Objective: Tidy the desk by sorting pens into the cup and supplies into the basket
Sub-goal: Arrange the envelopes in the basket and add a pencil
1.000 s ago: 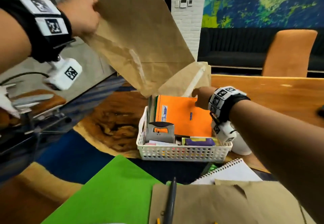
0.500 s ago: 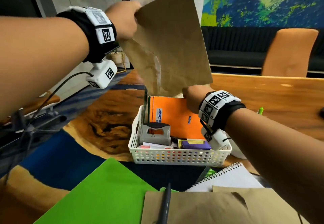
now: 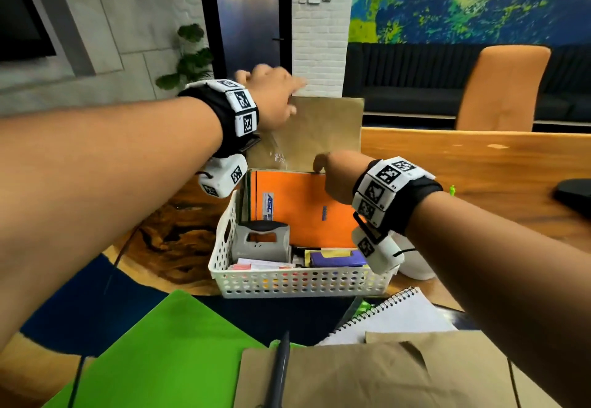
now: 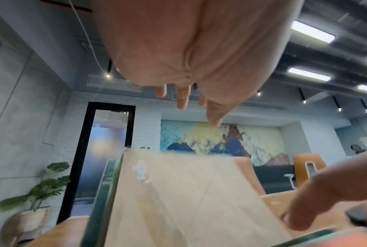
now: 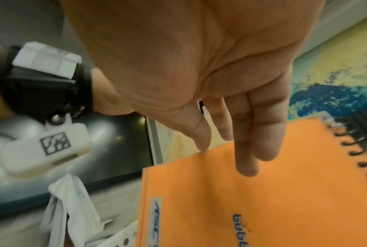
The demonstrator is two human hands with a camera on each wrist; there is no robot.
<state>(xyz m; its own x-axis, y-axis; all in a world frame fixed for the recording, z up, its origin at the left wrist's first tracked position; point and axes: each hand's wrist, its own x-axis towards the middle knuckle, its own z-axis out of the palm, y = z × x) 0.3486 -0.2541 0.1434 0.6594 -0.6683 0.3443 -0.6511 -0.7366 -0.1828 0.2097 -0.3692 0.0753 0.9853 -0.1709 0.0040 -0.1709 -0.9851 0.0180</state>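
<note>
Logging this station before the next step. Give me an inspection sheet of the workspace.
Surface: wooden desk with a dark blue inlay.
Job's things: white basket holds an upright orange notebook, a brown envelope behind it, a grey stapler and small supplies; a dark pen lies on brown paper near the front edge.
Clutter: green folder, white spiral notepad.
Grippers: left hand above the envelope's top edge, fingers spread and straight; right hand at the notebook's top edge, fingers straight.
Cables: nothing seen.
Surroundings: orange chair, dark sofa, painted wall, potted plant.
</note>
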